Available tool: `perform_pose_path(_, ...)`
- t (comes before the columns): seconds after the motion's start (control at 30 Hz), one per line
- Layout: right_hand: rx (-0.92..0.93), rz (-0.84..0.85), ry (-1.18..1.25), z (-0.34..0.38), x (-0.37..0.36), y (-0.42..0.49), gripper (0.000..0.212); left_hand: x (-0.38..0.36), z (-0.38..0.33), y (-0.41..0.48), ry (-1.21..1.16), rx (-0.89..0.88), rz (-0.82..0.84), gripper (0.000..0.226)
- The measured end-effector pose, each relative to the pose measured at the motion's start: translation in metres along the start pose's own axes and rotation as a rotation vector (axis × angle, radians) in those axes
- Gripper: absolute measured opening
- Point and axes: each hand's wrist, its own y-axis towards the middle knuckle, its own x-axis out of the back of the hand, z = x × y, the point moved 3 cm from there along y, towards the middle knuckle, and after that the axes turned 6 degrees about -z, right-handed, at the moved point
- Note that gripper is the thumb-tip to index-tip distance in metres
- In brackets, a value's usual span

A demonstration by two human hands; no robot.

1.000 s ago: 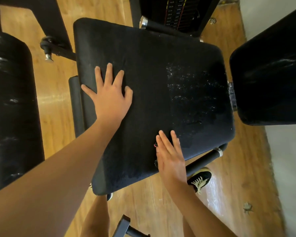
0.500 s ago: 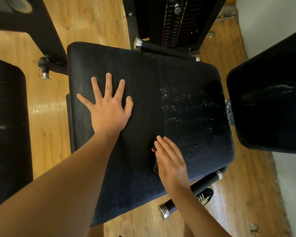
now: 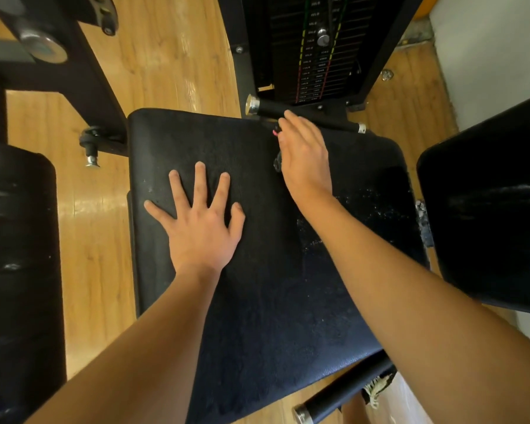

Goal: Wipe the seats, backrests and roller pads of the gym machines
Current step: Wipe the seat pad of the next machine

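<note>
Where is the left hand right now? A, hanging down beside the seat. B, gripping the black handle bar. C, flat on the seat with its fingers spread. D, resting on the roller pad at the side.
C: the left hand lies palm-down on the black seat with its fingers straight and spread, gripping nothing.

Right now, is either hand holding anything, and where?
Left hand rests flat on the seat, empty. Right hand covers a small thing; the hold is hidden.
</note>
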Motion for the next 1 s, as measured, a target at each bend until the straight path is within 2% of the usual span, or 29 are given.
perform_pose_path(0.1, -0.003, 0.089, -0.062, -0.002, -0.012, 0.016, 0.037, -0.001, 0.0, 0.0, 0.0, -0.003, -0.013, 0.059)
perform_pose_path(0.33, -0.038, 0.168, -0.093, -0.003, -0.009, 0.019, 0.04, -0.001, -0.001, 0.001, -0.003, -0.012, -0.025, 0.061)
perform_pose_path(0.67, -0.037, 0.186, -0.086, 0.002, -0.016, 0.036, 0.038, -0.002, -0.001, 0.002, -0.004, -0.019, -0.048, 0.059)
perform_pose_path(1.0, 0.01, 0.293, -0.091, 0.002, -0.014, 0.048, 0.037, -0.002, -0.002, 0.002, -0.02, -0.023, -0.058, 0.059)
